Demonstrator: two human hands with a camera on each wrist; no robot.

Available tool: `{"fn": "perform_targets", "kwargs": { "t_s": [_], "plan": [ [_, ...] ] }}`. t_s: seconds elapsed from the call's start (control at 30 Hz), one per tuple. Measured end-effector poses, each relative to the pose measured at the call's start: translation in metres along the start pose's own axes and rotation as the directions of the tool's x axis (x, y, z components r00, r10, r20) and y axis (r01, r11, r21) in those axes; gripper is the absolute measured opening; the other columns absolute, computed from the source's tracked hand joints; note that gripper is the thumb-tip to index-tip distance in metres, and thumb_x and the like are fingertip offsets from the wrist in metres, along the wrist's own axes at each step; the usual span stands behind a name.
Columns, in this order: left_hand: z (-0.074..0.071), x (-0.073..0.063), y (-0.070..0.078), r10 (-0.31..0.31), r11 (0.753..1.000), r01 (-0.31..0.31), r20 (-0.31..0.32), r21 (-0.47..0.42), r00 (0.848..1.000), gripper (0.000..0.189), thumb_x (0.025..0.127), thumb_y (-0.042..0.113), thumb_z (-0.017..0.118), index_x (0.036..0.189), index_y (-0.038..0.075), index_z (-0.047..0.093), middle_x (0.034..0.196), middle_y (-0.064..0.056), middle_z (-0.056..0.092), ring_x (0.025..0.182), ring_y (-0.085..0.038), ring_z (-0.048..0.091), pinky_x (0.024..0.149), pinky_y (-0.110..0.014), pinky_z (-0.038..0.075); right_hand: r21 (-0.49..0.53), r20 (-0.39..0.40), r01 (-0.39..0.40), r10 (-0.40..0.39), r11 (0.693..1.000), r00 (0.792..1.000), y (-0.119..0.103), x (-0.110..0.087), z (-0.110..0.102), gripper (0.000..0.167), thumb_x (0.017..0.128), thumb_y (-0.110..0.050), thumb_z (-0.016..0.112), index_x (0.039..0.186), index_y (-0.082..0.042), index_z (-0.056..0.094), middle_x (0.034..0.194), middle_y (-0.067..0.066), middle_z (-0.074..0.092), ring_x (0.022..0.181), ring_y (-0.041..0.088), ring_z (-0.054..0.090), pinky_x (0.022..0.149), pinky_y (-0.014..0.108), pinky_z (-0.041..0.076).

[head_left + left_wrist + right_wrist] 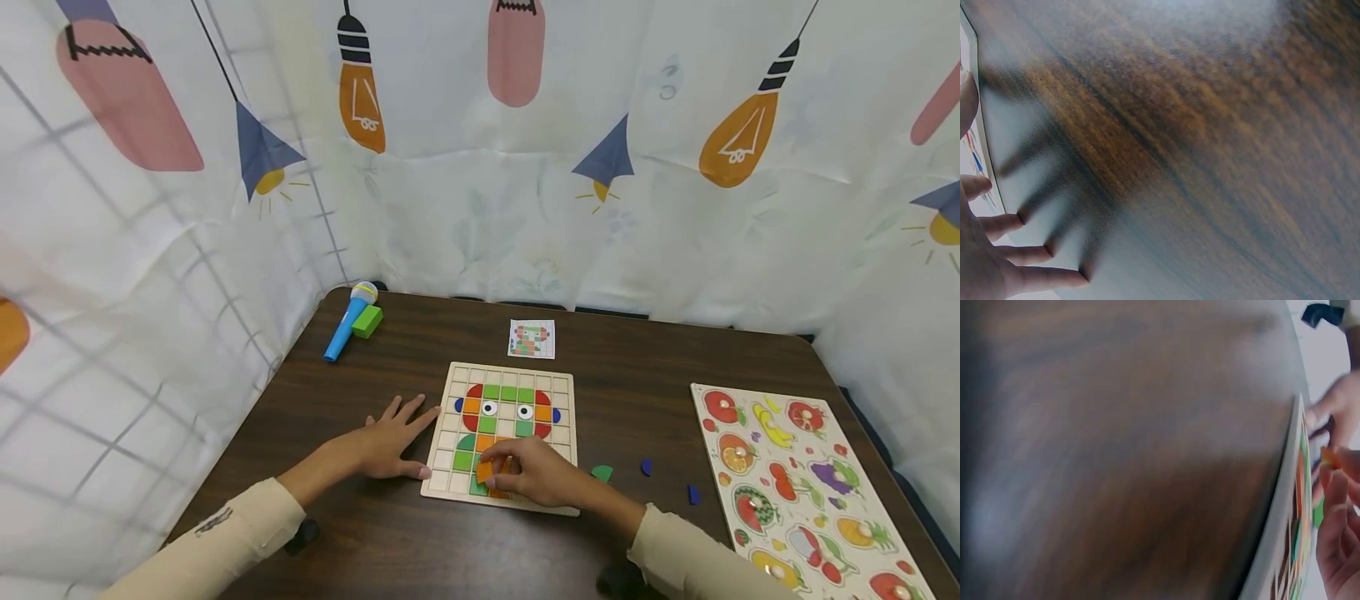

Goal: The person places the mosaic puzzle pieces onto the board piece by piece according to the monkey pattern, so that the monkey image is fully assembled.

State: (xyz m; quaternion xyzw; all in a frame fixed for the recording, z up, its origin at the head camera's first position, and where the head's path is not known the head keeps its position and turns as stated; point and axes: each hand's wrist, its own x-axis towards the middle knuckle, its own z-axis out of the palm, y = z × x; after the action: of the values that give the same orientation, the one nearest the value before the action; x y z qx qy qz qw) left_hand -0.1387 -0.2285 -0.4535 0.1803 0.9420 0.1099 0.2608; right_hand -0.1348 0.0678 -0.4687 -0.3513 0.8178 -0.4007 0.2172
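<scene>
A wooden grid board lies on the table, with colored square and rounded pieces forming a figure with two eye pieces. Over its lower middle my right hand pinches an orange piece between thumb and fingers; the right wrist view also catches this orange piece at the fingertips. My left hand lies spread at the board's left side, its thumb and index finger at the board's edge. In the left wrist view the spread left hand shows at lower left. Part of the figure is hidden under my right hand.
A small picture card lies beyond the board. Right of it are a green piece and two blue pieces. A fruit puzzle board lies far right. A toy microphone and green block are at back left.
</scene>
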Motion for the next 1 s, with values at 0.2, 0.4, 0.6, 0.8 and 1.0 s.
{"fn": "perform_targets", "kwargs": {
  "t_s": [0.2,0.4,0.6,0.8,1.0],
  "plan": [
    [0.001,0.000,0.000,0.002,1.000,-0.002,0.004,-0.010,1.000,0.096,0.088,0.063,0.066,0.162,0.020,0.021,0.167,-0.021,0.012,0.149,-0.057,0.012,0.100,-0.083,0.027,-0.029,-0.016,0.012,-0.012,1.000,1.000,-0.008,0.014,0.023,0.025,0.089,-0.021,0.078,0.113,-0.013,0.074,0.082,-0.015,0.063,0.063,-0.002,0.051,0.061,0.015,0.045],
    [0.000,0.000,-0.001,0.009,1.000,-0.009,-0.002,-0.012,1.000,0.096,0.088,0.062,0.066,0.162,0.020,0.020,0.167,-0.021,0.011,0.148,-0.058,0.011,0.099,-0.083,0.026,-0.114,-0.050,0.016,-0.022,0.993,0.999,-0.012,0.021,0.031,0.024,0.087,-0.026,0.080,0.108,-0.015,0.075,0.079,-0.018,0.062,0.067,-0.004,0.052,0.066,0.014,0.045],
    [0.000,0.000,-0.001,0.008,1.000,-0.008,-0.001,-0.012,1.000,0.096,0.088,0.062,0.066,0.161,0.020,0.021,0.167,-0.021,0.012,0.148,-0.058,0.012,0.099,-0.083,0.027,-0.157,-0.090,-0.007,-0.008,0.987,0.996,-0.015,0.024,0.033,0.023,0.085,-0.027,0.083,0.104,-0.017,0.075,0.076,-0.018,0.061,0.075,-0.001,0.057,0.073,0.017,0.046],
    [0.000,-0.001,-0.001,0.007,1.000,-0.007,0.001,-0.009,1.000,0.096,0.088,0.061,0.066,0.162,0.019,0.021,0.167,-0.022,0.012,0.148,-0.058,0.012,0.099,-0.083,0.027,-0.198,-0.104,-0.056,0.036,0.978,0.994,-0.018,0.026,0.035,0.019,0.083,-0.029,0.084,0.096,-0.018,0.075,0.074,-0.017,0.060,0.073,-0.001,0.056,0.069,0.018,0.045],
    [-0.001,-0.001,0.000,0.009,1.000,-0.009,-0.003,-0.010,1.000,0.095,0.089,0.060,0.066,0.162,0.019,0.020,0.167,-0.022,0.012,0.148,-0.058,0.012,0.099,-0.083,0.027,-0.263,-0.121,-0.065,0.034,0.963,0.992,-0.020,0.027,0.036,0.017,0.084,-0.030,0.083,0.095,-0.020,0.076,0.075,-0.014,0.060,0.070,-0.002,0.052,0.066,0.019,0.043]
  ]
}}
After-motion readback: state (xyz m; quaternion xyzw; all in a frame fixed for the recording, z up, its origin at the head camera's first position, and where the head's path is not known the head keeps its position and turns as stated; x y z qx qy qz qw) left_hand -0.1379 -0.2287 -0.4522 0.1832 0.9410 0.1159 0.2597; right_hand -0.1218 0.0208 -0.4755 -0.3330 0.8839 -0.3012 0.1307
